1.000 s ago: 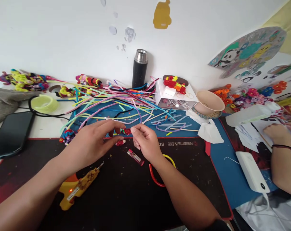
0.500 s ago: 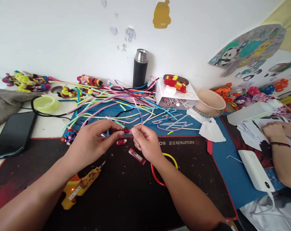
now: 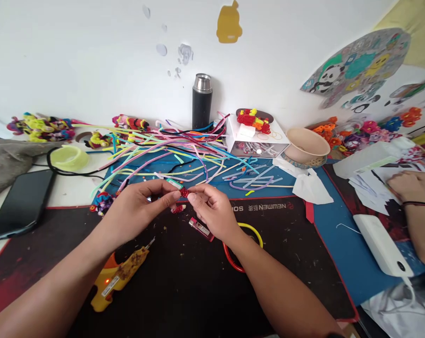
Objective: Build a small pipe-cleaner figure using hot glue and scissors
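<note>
Between the fingertips of both hands is a small dark red fuzzy piece (image 3: pixel 184 193). My left hand (image 3: pixel 137 209) pinches its left side, thumb and forefinger together. My right hand (image 3: pixel 213 210) grips its right side with thumb and forefinger. Just below the fingers, a second red piece with a pale tip (image 3: pixel 179 208) lies on the black mat (image 3: pixel 184 291). A dark red lighter (image 3: pixel 201 229) rests beside my right hand. Under my left forearm's right side sits a yellow glue gun (image 3: pixel 123 277) with its orange light on. A red and yellow ring (image 3: pixel 253 228) is partly hidden by my right wrist.
Colourful pipe cleaners (image 3: pixel 156 150) spread behind the hands. A black thermos (image 3: pixel 201 103), a white box (image 3: pixel 258 145) and a beige bowl (image 3: pixel 307 142) stand along the wall. A phone (image 3: pixel 20 202) lies left. At right are a white power bank (image 3: pixel 383 244) and another person's hands (image 3: pixel 409 188).
My right thumb and fingers have shifted slightly left, closer to my left fingertips around the red piece. The view has shifted slightly.
</note>
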The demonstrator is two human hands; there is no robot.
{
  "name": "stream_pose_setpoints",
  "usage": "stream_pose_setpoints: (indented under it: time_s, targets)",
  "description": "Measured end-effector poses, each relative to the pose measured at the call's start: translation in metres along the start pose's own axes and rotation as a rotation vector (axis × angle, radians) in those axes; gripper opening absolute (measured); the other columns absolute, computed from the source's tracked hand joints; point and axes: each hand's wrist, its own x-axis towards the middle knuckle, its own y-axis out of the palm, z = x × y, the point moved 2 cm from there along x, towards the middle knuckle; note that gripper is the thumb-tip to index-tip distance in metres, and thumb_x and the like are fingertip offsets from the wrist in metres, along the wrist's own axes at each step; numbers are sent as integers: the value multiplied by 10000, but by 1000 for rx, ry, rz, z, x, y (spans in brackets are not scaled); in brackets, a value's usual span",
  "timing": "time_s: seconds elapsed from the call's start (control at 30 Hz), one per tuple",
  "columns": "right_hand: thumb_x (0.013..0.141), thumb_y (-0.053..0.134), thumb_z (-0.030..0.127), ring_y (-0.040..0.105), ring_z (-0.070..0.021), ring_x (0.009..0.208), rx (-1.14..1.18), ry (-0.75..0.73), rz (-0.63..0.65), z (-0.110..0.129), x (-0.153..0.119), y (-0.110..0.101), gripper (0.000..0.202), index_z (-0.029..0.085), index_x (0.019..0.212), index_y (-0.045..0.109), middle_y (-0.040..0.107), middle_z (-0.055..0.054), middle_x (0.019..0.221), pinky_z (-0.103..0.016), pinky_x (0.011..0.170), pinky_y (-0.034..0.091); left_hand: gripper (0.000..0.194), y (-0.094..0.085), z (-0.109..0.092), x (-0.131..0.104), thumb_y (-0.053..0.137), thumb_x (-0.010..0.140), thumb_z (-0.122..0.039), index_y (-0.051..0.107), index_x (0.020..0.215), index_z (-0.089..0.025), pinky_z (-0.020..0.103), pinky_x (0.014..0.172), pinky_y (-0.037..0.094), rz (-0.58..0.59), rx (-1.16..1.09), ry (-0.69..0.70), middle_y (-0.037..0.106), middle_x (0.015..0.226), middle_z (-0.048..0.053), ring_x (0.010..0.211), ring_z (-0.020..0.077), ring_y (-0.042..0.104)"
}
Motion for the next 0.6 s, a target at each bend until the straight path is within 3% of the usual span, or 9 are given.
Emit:
stream_pose_setpoints:
  time_s: [0.13, 0.3, 0.4, 0.6]
  targets:
    - [998, 747, 595, 426, -132, 559, -7, -7, -6, -1, 1, 0, 362, 234, 1029, 730, 499, 59, 649, -273, 527, 332, 444, 0, 6, -1, 691, 993, -679, 820, 960, -254, 330, 768, 549, 43, -2, -8, 841, 911, 36, 848, 254, 745]
    - [988, 754, 570, 392, -128, 557, -10, 2, -30, 0, 0, 0, 343, 229, 992, 725, 476, 64, 643, -275, 531, 314, 495, -9, 9, 2, 640, 1017, -707, 779, 893, -249, 323, 754, 530, -37, 29, 6, 816, 933, 48, 846, 246, 705]
    - [992, 748, 550, 404, -131, 561, -36, 11, -15, 1, -1, 0, 324, 227, 1003, 735, 503, 61, 644, -277, 537, 317, 510, -9, 7, 3, 645, 1005, -720, 779, 865, -249, 325, 725, 533, 30, -12, -4, 791, 855, 43, 790, 239, 690]
    - [1005, 730, 499, 477, -140, 598, -103, -13, 11, 4, -1, 1, 280, 220, 1014, 759, 584, 43, 677, -287, 591, 377, 472, -5, 7, 3, 681, 992, -699, 819, 951, -249, 369, 838, 571, 137, -63, -19, 838, 957, 65, 900, 272, 751]
